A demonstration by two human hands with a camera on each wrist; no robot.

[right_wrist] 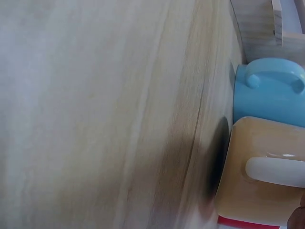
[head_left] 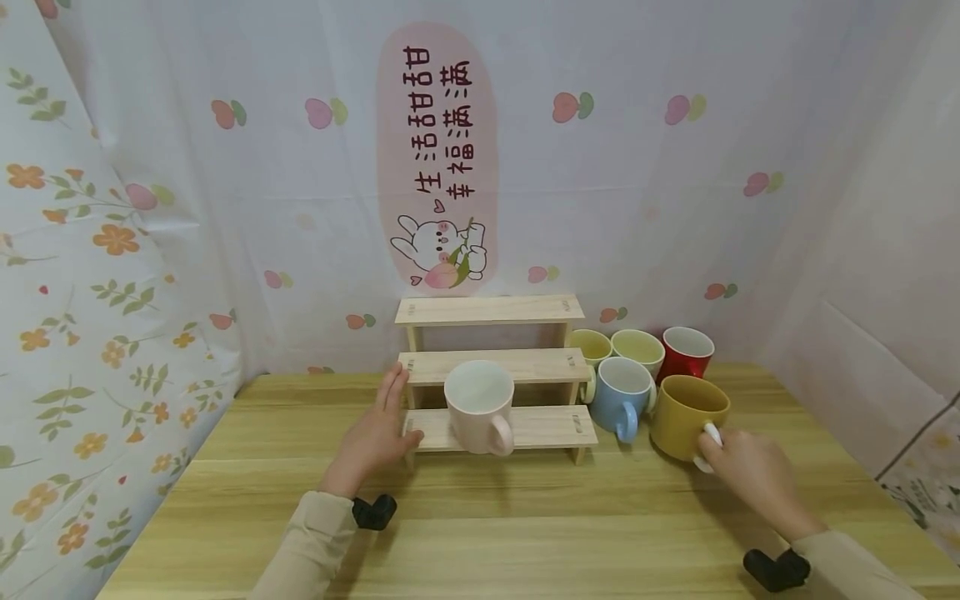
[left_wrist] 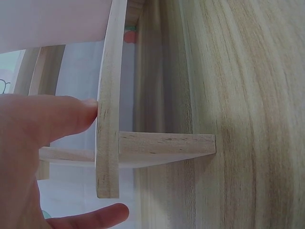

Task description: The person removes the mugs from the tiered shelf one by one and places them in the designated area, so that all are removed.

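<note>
My right hand [head_left: 753,477] grips the white handle [head_left: 708,448] of a mustard-yellow mug [head_left: 684,425] at the right of the table. A dark shadow lies under this mug in the right wrist view; I cannot tell whether its base touches the table. At the left end of a three-step wooden rack [head_left: 491,367], my left hand [head_left: 372,437] has its fingers extended. Its thumb [left_wrist: 71,112] touches a shelf edge in the left wrist view. A pale pink mug [head_left: 476,412] stands upright on the lowest step, handle facing forward and right.
Beside the rack, a light blue mug [head_left: 621,392] stands close to the mustard-yellow one. Behind them are a yellow mug [head_left: 588,346], a pale green mug [head_left: 637,350] and a red mug [head_left: 684,362]. A printed cloth [head_left: 622,208] hangs behind the wooden table [head_left: 525,533].
</note>
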